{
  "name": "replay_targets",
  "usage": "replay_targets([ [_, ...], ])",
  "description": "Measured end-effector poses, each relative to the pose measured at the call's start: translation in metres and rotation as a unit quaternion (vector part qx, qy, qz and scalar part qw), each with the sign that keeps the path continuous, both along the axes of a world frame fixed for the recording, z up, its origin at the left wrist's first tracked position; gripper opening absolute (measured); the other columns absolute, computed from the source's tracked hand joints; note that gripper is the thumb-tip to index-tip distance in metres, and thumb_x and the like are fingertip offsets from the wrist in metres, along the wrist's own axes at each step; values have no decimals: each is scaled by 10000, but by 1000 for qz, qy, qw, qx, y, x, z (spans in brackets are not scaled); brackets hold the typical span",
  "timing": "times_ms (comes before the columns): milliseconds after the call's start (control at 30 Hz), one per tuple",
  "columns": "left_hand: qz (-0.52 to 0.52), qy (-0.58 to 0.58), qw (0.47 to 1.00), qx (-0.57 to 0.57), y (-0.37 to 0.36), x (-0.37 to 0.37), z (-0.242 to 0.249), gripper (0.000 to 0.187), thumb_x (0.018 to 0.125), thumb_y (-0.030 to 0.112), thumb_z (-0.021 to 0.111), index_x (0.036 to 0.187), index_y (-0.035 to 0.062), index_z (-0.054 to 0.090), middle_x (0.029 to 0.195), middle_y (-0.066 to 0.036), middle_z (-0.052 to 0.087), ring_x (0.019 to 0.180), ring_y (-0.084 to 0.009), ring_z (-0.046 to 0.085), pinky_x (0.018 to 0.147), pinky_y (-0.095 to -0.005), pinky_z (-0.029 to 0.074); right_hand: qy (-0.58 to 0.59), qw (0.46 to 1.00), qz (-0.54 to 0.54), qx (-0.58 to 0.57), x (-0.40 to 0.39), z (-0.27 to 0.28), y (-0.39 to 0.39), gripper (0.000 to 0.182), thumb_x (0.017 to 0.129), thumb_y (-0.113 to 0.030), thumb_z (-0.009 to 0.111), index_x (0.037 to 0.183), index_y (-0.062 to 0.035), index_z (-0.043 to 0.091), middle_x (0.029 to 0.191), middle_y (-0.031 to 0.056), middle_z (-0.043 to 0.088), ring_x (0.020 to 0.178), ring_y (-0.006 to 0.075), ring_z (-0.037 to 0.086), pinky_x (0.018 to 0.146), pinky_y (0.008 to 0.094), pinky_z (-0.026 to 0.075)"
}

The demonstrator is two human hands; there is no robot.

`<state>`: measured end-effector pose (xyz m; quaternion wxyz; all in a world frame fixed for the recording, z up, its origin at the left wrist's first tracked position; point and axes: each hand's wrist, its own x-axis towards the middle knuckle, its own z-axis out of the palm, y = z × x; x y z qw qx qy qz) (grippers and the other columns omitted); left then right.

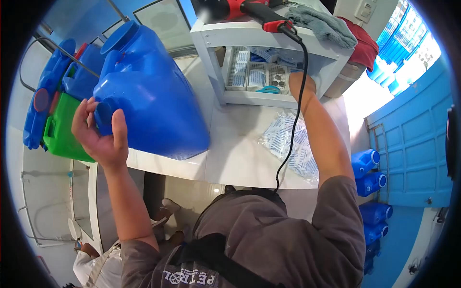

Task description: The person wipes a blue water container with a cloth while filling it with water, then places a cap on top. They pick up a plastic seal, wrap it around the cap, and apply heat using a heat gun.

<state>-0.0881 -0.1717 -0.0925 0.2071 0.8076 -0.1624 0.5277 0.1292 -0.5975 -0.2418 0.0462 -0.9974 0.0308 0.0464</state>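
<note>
A large blue jug point(158, 91) stands on the white tiled counter. Beside its small blue cap point(104, 115) is my left hand point(103, 137), fingers apart and curved, the cap between thumb and fingers; contact is unclear. My right hand point(302, 84) reaches into the lower level of a white shelf point(259, 99), at the right end of a divided basket point(236, 87). Its fingers are hidden. The basket holds white packets point(257, 78) and a teal-handled tool point(268, 90). Below my right forearm, a clear bag of blue-and-white packets point(288, 144) lies on the counter.
A black-and-red heat gun point(254, 12) rests on the shelf top, its black cord point(303, 91) hanging across the counter. Green point(67, 127) and blue jugs stand at left. More blue jugs point(372, 184) line the right. Another person point(93, 264) is at lower left.
</note>
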Motion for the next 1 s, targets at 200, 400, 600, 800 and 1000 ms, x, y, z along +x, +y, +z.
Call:
replay_targets([
  [200,-49,-6,998,-29,-2,1,1,605,919,122,718,1406,-40,396,1272,-169,531,1233,-278,534,1118,-435,389,-33,999,-3,-19,15,-24,-8,352,966,-195,474,1129,-48,749,1183,190,714,1116,351,690,921,446,562],
  [400,-61,33,996,-54,4,-4,2,638,916,105,704,1438,-43,367,1302,-181,522,1247,-286,526,1136,-447,366,-60,998,-7,-31,-2,-13,-7,303,959,-149,498,1081,-37,751,1101,176,737,1051,348,713,877,430,586],
  [600,-144,-83,986,-16,-24,-24,-7,563,918,201,640,1372,-57,429,1193,-170,545,1146,-273,552,1055,-446,423,-382,895,97,210,-137,45,-32,199,960,-188,604,1048,-30,687,959,151,738,720,286,693,647,405,533],
  [800,-445,503,682,-290,-145,-53,-46,374,1012,185,588,1337,17,509,1158,-93,618,1085,-161,590,949,-345,480,-199,752,129,615,-236,71,25,164,949,-48,671,1110,-57,699,1099,97,666,860,143,629,743,269,497],
  [1000,-443,618,473,-445,-169,-34,-86,374,1048,280,573,1367,89,534,1153,-36,661,1043,-105,623,893,-308,525,-104,744,223,621,-249,47,59,160,913,-84,725,1063,-30,731,1306,144,565,1025,229,617,902,351,500],
])
